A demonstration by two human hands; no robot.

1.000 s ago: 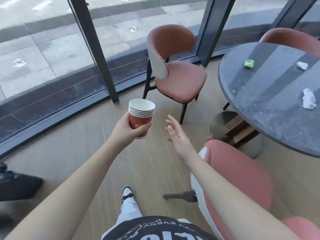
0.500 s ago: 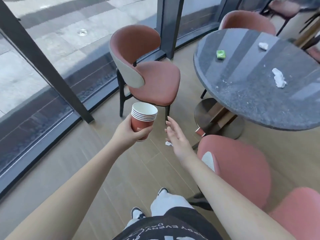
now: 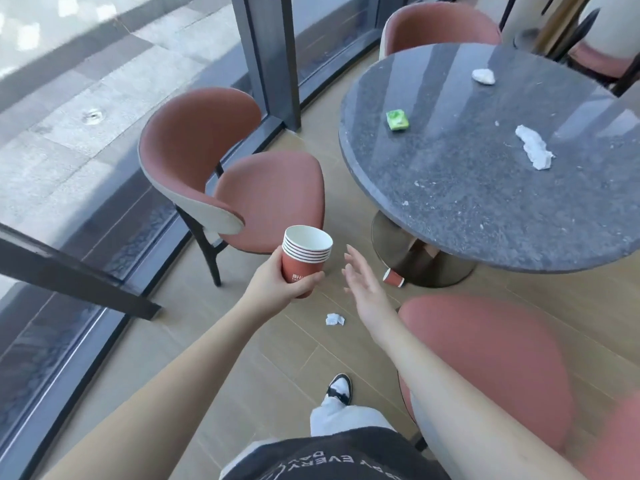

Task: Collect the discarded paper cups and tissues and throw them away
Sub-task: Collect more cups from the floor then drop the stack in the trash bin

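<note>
Left hand [image 3: 277,284] grips stack of five red paper cups [image 3: 304,254], mid-frame, top cup empty; right hand [image 3: 363,289] spread wide; three white crumpled tissues: two on round grey table [image 3: 450,188], one on floor.

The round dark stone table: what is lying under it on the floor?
Under the round dark stone table, one red paper cup lies on its side beside the metal base. The tabletop hides the floor behind that base.
</note>
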